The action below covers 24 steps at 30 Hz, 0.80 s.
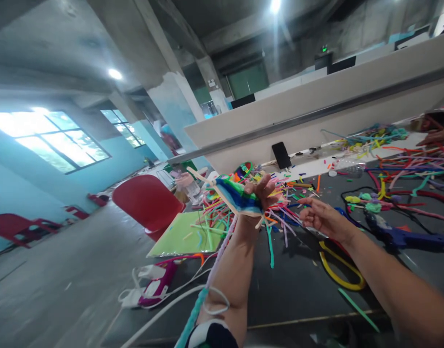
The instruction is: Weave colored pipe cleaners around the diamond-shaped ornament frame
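Observation:
My left hand [260, 192] is raised over the table and holds a kite-shaped piece [240, 195] with blue, green and white stripes and a pale edge. Its fingers curl behind and beside the piece's right side. From the lower corner of the piece a lilac and teal fuzzy strand [222, 251] hangs down along my left forearm. To the right, my right hand [323, 217] hovers above the dark table with loosely bent, spread fingers and nothing visible in them. A pile of coloured pipe cleaners [280, 212] lies behind and between the hands.
A blue glue gun [407, 237] and a yellow loop [340, 270] lie at the right. A green sheet [182, 237] and a purple power strip [158, 285] are at the left, near a red chair [145, 200]. A phone [281, 154] leans on the divider. Another person's hand [439, 137] shows far right.

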Available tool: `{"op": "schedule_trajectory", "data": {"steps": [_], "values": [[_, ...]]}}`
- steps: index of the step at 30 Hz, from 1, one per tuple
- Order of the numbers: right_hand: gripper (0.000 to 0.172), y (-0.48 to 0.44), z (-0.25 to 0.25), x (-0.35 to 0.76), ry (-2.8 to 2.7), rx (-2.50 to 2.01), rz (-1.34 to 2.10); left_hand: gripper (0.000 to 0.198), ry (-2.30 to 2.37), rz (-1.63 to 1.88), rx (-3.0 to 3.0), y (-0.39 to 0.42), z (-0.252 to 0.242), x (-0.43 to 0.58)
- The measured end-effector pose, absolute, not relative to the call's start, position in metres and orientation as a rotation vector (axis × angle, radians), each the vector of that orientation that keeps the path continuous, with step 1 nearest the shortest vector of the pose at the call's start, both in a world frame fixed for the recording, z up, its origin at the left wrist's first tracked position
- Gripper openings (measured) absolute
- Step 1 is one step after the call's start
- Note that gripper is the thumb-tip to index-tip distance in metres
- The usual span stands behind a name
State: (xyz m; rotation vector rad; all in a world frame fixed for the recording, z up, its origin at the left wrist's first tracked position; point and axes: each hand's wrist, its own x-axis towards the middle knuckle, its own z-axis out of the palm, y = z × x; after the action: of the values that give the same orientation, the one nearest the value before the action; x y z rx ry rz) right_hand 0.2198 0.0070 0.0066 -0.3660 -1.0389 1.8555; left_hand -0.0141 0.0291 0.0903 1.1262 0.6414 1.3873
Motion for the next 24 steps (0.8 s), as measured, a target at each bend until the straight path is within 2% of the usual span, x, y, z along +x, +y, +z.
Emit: {"op": "schedule_trajectory", "data": {"steps": [5, 10, 15, 20, 24], "values": [[0.042, 0.007, 0.003, 0.220, -1.062, -0.317, 1.808, 0.060, 0.617, 1.321, 1.202, 0.040, 0.089, -0.014], [0.033, 0.008, 0.008, 0.219, -1.010, -0.309, 1.692, 0.045, 0.793, 0.957, 1.384, 0.041, 0.107, -0.011], [0.048, 0.001, 0.021, 0.213, -1.023, -0.282, 1.767, 0.039, 0.848, 0.775, 1.509, 0.032, 0.117, -0.003], [0.033, -0.001, 0.030, 0.200, -1.088, -0.402, 1.770, 0.043, 0.835, 0.634, 1.602, 0.032, 0.110, 0.006], [0.032, 0.002, 0.037, 0.187, -1.164, -0.487, 1.739, 0.044, 0.864, 0.633, 1.677, 0.040, 0.107, 0.000]]}}
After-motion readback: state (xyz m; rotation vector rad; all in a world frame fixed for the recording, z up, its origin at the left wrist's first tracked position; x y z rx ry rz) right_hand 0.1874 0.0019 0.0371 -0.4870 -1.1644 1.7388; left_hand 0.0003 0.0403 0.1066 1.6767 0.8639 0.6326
